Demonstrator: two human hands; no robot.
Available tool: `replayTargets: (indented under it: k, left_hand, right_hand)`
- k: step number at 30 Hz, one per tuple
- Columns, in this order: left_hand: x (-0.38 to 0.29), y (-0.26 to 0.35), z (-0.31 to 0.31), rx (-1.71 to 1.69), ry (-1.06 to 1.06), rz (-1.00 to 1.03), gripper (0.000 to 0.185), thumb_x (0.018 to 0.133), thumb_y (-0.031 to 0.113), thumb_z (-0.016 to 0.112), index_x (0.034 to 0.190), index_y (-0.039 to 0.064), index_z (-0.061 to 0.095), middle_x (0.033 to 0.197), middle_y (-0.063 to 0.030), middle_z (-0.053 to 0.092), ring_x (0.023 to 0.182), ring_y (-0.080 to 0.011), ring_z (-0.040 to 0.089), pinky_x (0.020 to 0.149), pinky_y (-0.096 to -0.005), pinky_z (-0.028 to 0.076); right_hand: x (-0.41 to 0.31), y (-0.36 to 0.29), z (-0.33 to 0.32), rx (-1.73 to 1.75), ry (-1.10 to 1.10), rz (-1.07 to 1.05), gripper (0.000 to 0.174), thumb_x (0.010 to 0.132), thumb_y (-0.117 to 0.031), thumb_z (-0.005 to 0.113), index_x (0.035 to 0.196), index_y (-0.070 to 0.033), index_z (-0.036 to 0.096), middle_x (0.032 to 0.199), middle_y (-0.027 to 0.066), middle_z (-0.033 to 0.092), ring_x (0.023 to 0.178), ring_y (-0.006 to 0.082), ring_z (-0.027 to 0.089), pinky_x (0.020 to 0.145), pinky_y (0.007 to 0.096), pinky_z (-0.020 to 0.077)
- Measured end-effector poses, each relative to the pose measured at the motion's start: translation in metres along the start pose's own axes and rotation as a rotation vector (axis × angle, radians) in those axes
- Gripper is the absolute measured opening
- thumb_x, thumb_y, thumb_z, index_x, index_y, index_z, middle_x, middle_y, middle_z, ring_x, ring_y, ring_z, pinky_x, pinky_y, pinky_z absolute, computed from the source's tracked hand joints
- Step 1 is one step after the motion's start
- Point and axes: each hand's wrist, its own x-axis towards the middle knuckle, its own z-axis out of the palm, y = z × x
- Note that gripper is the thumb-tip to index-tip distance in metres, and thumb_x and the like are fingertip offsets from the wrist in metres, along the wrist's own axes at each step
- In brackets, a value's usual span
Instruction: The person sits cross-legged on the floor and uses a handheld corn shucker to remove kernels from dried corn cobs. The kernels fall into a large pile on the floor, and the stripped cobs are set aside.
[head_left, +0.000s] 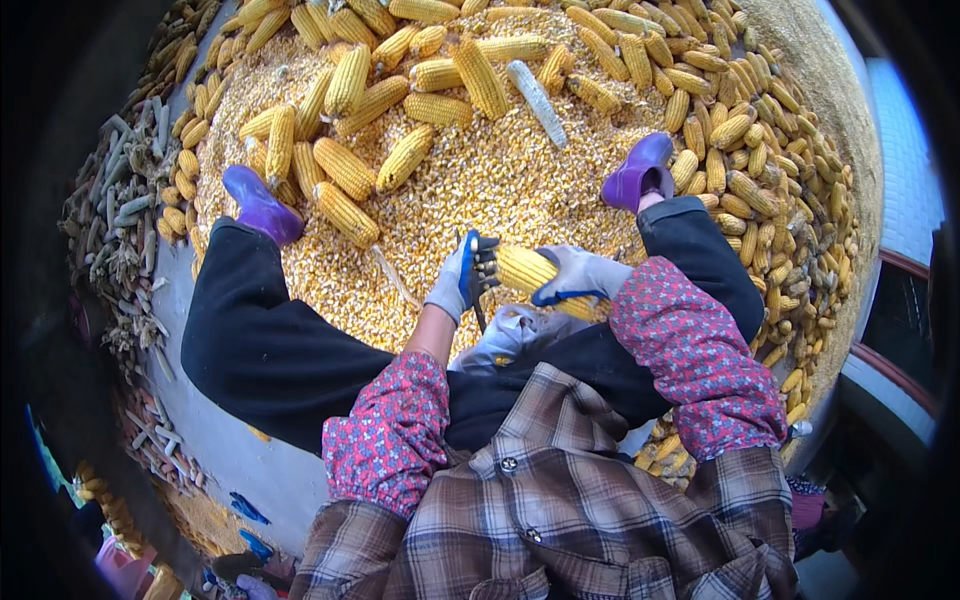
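Note:
In the middle of the view my right hand, in a grey and blue work glove, grips a yellow ear of corn slanting across my lap. My left hand, gloved the same way, is close to the ear's left end, its dark fingertips turned towards it. A thin dark tool runs through that hand; its exact form is partly hidden by the fingers. Beneath both hands lies a wide bed of loose corn kernels. A pale crumpled bag or cloth sits between my thighs.
Several whole ears lie on the kernels ahead, beside a stripped cob. A large heap of ears rises on the right. Bare cobs and husks are piled at left. My purple boots rest on the kernels, legs spread.

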Motion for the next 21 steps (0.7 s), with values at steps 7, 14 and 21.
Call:
replayTargets:
  k: [7, 14, 21]
  left_hand:
    - [0.015, -0.006, -0.005, 0.137, 0.068, 0.113, 0.041, 0.091, 0.041, 0.045, 0.087, 0.003, 0.061, 0.081, -0.011, 0.065, 0.068, -0.022, 0.062, 0.063, -0.0334, 0.051]
    - [0.003, -0.003, 0.002, -0.077, -0.013, 0.033, 0.05, 0.089, 0.049, 0.044, 0.101, 0.003, 0.061, 0.093, -0.011, 0.065, 0.081, -0.0228, 0.063, 0.072, -0.0342, 0.052]
    - [-0.016, 0.011, 0.014, 0.12, 0.035, -0.002, 0.028, 0.084, 0.036, 0.057, 0.098, 0.013, 0.063, 0.086, -0.0032, 0.066, 0.076, -0.0165, 0.064, 0.068, -0.0298, 0.051]
  right_hand:
    - [0.035, -0.022, 0.037, 0.03, 0.047, 0.0, 0.074, 0.052, -0.04, 0.076, 0.113, -0.004, 0.054, 0.103, 0.0178, 0.062, 0.091, 0.0269, 0.061, 0.08, 0.0335, 0.048]
    - [-0.003, -0.014, -0.007, 0.266, -0.084, 0.028, 0.053, 0.06, -0.03, 0.077, 0.105, -0.006, 0.062, 0.094, 0.0054, 0.065, 0.084, 0.0143, 0.06, 0.075, 0.028, 0.0471]
    - [0.026, -0.008, 0.018, 0.302, -0.047, 0.087, 0.056, 0.062, -0.032, 0.078, 0.109, -0.007, 0.06, 0.099, 0.0065, 0.064, 0.089, 0.0169, 0.059, 0.079, 0.0291, 0.0464]
